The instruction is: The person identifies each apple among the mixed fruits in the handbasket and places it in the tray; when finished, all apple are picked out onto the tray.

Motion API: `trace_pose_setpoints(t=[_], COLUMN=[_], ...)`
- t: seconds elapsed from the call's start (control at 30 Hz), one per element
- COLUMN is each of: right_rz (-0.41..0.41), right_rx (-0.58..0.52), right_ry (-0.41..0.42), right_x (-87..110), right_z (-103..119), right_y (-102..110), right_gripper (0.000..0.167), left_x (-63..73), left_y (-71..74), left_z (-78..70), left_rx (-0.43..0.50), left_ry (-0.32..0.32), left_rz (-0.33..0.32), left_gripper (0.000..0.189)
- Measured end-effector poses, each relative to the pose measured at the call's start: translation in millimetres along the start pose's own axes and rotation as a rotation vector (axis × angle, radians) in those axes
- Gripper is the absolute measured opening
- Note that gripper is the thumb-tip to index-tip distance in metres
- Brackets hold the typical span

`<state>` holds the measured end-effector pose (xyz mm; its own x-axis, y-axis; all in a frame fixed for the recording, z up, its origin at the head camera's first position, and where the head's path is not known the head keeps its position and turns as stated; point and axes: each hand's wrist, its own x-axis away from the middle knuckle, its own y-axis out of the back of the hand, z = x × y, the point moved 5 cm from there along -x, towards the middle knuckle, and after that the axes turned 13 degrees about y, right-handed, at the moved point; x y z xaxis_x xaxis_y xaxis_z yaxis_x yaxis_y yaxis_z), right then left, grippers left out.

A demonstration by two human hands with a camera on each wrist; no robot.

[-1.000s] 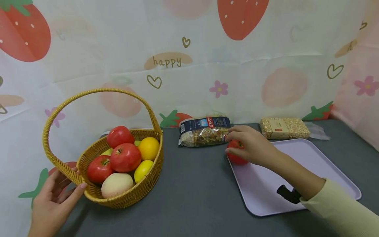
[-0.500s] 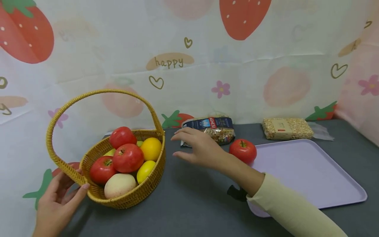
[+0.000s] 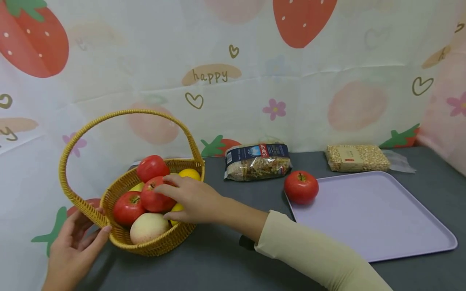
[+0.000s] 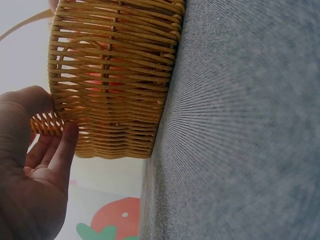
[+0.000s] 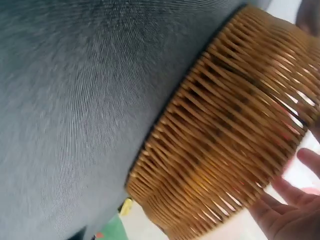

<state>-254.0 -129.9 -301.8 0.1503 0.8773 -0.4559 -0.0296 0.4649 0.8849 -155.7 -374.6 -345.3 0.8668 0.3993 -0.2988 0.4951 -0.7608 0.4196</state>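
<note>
The basket (image 3: 156, 248) down at 8 o'clock is pinched at its 9 o'clock edge by the left hand (image 3: 74, 242), while the middle red fruit (image 3: 150, 199) inside is reached for by the right hand (image 3: 196, 200), loosely spread (contact can't be told), so probably a pick-up, with a snug grip called for.

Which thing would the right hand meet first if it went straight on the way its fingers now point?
Most likely the central red fruit in the basket: in the head view the right hand overlaps it, though depth leaves contact unclear.
</note>
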Motion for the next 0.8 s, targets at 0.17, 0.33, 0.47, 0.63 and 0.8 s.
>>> trace_pose_setpoints(t=[0.17, 0.33, 0.47, 0.63, 0.8], right_rz=[-0.046, -0.085, -0.055, 0.015, 0.015], right_rx=[0.002, 0.027, 0.061, 0.067, 0.063], right_ry=[-0.052, -0.119, -0.156, -0.203, -0.205], right_x=[-13.2, -16.3, -15.9, -17.1, -17.1], right_z=[-4.4, -10.3, -11.2, -10.0, -9.8], right_y=[-12.2, -17.2, -18.4, -18.8, -18.6], right_gripper=[0.055, 0.055, 0.06, 0.061, 0.06], left_x=[0.9, 0.7, 0.3, 0.1, -0.4], left_y=[2.2, 1.2, -0.4, -1.2, -1.3], left_z=[-0.9, -1.3, -2.1, -1.3, 0.9], left_rx=[-0.014, -0.042, -0.043, -0.027, -0.014], left_ry=[0.009, 0.036, 0.035, 0.035, 0.047], left_rz=[-0.018, -0.02, -0.009, -0.003, -0.006], left_gripper=[0.065, 0.067, 0.066, 0.065, 0.067])
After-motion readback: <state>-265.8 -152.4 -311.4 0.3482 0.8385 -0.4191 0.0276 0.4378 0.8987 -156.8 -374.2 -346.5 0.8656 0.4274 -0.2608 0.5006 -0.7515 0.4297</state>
